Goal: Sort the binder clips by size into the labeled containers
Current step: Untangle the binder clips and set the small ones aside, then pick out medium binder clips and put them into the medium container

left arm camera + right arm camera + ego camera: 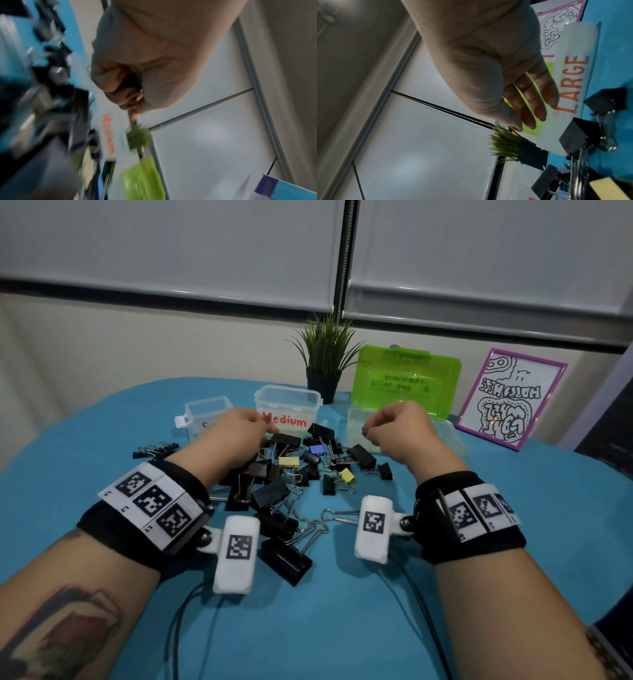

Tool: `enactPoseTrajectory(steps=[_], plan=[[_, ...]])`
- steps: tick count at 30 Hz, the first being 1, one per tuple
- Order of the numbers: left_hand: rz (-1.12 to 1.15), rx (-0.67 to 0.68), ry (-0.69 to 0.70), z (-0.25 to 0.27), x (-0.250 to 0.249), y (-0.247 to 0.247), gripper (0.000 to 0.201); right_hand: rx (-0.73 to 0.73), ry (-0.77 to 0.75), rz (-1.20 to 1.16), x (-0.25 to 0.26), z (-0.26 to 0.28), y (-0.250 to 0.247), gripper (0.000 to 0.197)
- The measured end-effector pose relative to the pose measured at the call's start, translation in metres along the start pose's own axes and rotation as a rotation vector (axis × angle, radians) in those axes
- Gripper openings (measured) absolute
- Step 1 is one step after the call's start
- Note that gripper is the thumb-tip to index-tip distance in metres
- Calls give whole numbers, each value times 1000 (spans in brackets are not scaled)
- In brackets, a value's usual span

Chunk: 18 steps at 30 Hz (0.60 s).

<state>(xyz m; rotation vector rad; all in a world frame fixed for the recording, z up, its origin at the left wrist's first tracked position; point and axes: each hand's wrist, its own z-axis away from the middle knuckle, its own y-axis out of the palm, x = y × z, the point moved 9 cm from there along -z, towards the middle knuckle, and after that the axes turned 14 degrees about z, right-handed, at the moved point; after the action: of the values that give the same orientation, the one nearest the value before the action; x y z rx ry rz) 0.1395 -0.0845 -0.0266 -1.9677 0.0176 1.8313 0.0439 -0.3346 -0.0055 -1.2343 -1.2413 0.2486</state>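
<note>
Black clips [274, 498] lie in a pile on the desk [342, 628], under and behind both hands. Left hand [236, 436] curls its fingers [106, 81] around a black clip [128, 82]; right hand [400, 429] holds nothing, fingers [537, 100] loose. Just beyond the fingers stand the Medium box [291, 409] and the LARGE box [576, 75].

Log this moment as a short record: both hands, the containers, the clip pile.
left hand: fingers curled round a small dark object, likely a clip, near the Medium container
right hand: fingers relaxed, holds nothing, in front of the LARGE container
third container: clear, far left, label mostly hidden
clip pile: unsorted on the blue table, mostly black, a few yellow, one blue
background: potted plant, green case
</note>
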Motion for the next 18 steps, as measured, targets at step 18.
enactPoseTrajectory(steps=[18], plan=[[-726,-233,-333,-31,49,-110,56,273,-219,123,37,24,48,29]])
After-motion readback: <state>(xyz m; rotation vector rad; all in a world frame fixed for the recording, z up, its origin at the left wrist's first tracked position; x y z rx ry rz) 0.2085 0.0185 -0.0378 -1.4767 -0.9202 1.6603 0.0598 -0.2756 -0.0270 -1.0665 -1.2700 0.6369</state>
